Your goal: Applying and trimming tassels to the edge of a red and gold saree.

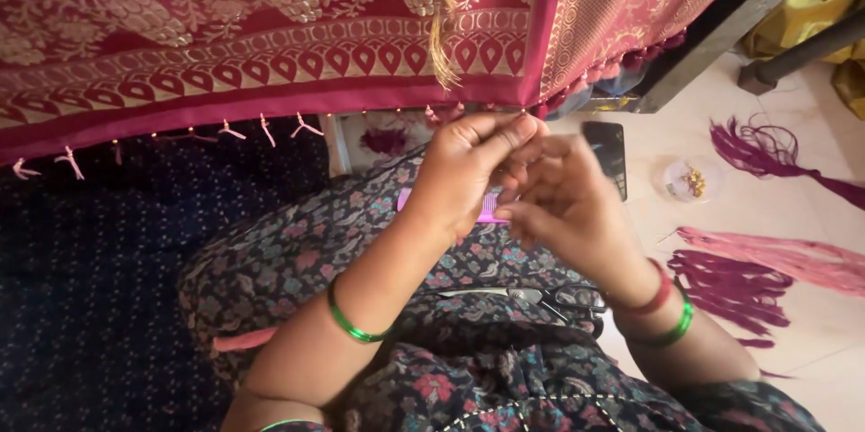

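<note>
We are seeing one screen: a dark phone (605,154) lying on the floor (793,216) (rectangular, black, unlit).

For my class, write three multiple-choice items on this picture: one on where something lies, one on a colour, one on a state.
1. Where do the scissors lie?
A. on the person's lap
B. on the floor by the threads
C. hanging from the cloth

2. What colour is the bangle on the left wrist?
A. gold
B. green
C. blue

3. How are the two hands placed?
A. far apart
B. flat on the floor
C. close together at the cloth's fringe

Answers: 1 A, they rest on the flowered dress. 2 B, a green ring circles that wrist. 3 C, the left hand and right hand meet under the red cloth.
</note>
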